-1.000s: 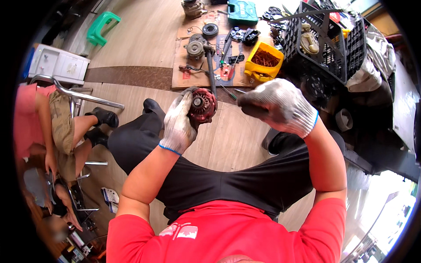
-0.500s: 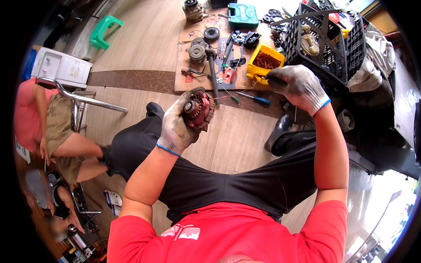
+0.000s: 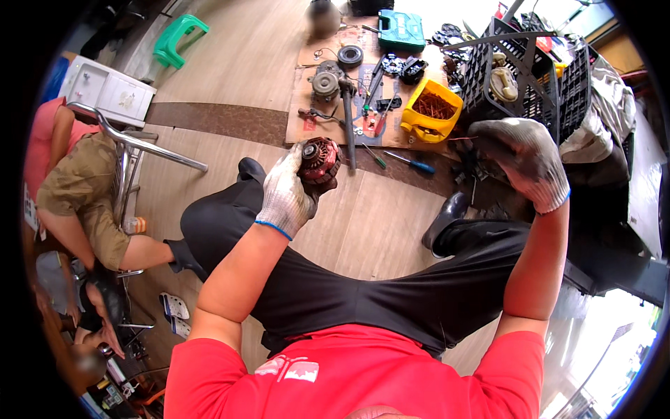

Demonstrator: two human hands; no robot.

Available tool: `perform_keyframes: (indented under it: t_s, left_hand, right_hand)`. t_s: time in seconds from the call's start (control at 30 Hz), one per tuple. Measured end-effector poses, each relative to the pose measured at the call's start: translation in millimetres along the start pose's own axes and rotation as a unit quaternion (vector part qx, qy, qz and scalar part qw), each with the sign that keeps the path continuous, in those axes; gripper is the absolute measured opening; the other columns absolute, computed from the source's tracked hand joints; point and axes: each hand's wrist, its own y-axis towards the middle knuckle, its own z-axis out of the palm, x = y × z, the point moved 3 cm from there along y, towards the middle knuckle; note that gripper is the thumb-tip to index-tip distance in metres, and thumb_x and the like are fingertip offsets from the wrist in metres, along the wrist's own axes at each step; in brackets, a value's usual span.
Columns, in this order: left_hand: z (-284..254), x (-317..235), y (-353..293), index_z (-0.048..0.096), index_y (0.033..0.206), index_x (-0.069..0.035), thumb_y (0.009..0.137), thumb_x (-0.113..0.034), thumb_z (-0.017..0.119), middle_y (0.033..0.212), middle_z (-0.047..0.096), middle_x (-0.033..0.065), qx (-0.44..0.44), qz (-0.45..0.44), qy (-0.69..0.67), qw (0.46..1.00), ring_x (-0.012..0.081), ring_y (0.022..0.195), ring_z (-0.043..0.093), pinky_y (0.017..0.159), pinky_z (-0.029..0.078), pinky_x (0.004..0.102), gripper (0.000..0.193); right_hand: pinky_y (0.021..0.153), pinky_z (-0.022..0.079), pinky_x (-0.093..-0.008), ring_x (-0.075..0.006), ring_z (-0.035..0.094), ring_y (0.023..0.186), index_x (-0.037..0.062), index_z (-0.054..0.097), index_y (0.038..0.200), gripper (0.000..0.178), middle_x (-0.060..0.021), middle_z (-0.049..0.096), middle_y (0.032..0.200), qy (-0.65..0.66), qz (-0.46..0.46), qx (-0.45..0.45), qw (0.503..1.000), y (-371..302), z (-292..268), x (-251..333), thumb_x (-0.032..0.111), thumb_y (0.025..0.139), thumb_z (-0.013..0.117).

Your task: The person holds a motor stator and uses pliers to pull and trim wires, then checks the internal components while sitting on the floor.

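Note:
My left hand [image 3: 285, 192], in a soiled white knit glove, is closed around a round armature [image 3: 321, 159] with reddish copper windings. Its shaft end and the ring of copper bars face up, above the floor between my knees. Out to the right, my gloved right hand [image 3: 527, 160] pinches a short copper wire [image 3: 462, 138], whose tip sticks out leftward from the fingers. Just left of that hand, a yellow container [image 3: 413, 131] holds a tangle of copper wire bits. The palm side of the right glove is darkly stained.
A cardboard sheet [image 3: 296, 129] ahead carries a metal housing [image 3: 325, 82], a hammer [image 3: 349, 129], a black ring [image 3: 350, 55] and a teal case [image 3: 401, 31]. A blue-handled screwdriver [image 3: 412, 163] lies at its near edge. Black crates [image 3: 513, 105] stand right. Another person [image 3: 77, 167] sits left.
My right hand has moved farther right, past the yellow container, with the wire showing at its fingertips. My left hand has turned the armature slightly and stays in nearly the same place.

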Motion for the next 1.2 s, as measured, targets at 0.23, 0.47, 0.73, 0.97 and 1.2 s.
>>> perform_keyframes:
  t_s: [0.23, 0.47, 0.73, 0.97, 1.2]
  left_hand:
    - [8.4, -1.0, -1.7, 0.056, 0.126, -0.003, 0.107, -0.024, 0.042, 0.111, 0.068, 0.0165, 0.059, 0.022, -0.045, 0.997, 0.0295, 0.087, 0.072, 0.067, 0.062, 0.0433, 0.032]
    - [10.6, 7.5, -5.0, 0.056, 0.128, -0.004, 0.106, -0.023, 0.044, 0.115, 0.068, 0.0142, 0.057, 0.02, 0.003, 0.998, 0.0285, 0.096, 0.071, 0.074, 0.062, 0.0455, 0.032]
    - [23.2, 22.7, -11.4, 0.052, 0.131, -0.003, 0.106, -0.018, 0.046, 0.121, 0.065, 0.0141, 0.064, 0.023, 0.036, 0.997, 0.0282, 0.098, 0.071, 0.072, 0.063, 0.0452, 0.03]
    - [16.9, 12.3, -4.3, 0.056, 0.128, -0.003, 0.105, -0.021, 0.044, 0.118, 0.067, 0.0153, 0.053, 0.039, 0.011, 0.998, 0.0288, 0.098, 0.071, 0.074, 0.062, 0.046, 0.031]
    - [4.0, 1.3, 4.3, 0.06, 0.123, -0.001, 0.104, -0.024, 0.046, 0.114, 0.068, 0.0167, 0.059, 0.036, -0.065, 0.996, 0.031, 0.096, 0.069, 0.079, 0.06, 0.0485, 0.033]
  right_hand:
    - [0.084, 0.054, -0.0383, -0.0336, 0.069, 0.097, 0.0071, 0.071, 0.114, 0.032, -0.0154, 0.071, 0.108, 0.004, 0.14, 0.105, 0.985, -8.2, 4.8, -52.0, 0.028, 0.089, 0.07]
    - [0.101, 0.049, -0.0411, -0.0363, 0.058, 0.121, 0.0083, 0.058, 0.133, 0.057, -0.0168, 0.059, 0.134, -0.08, 0.009, 0.02, 0.997, 10.1, 57.4, -11.1, 0.029, 0.084, 0.077]
    - [0.083, 0.053, -0.0449, -0.0349, 0.064, 0.102, 0.0108, 0.053, 0.136, 0.051, -0.0182, 0.064, 0.114, -0.044, -0.082, 0.121, 0.988, 28.3, 141.9, 45.2, 0.022, 0.089, 0.068]
    - [0.05, 0.051, -0.0458, -0.0333, 0.068, 0.062, 0.012, 0.063, 0.082, 0.01, -0.0126, 0.065, 0.066, -0.139, -0.089, 0.07, 0.984, 20.2, 139.5, 60.0, 0.016, 0.087, 0.055]
    - [0.052, 0.051, -0.0493, -0.0368, 0.069, 0.066, 0.0117, 0.062, 0.091, 0.011, -0.0147, 0.067, 0.07, -0.118, -0.056, 0.085, 0.988, 10.3, 142.8, 48.3, 0.018, 0.091, 0.053]
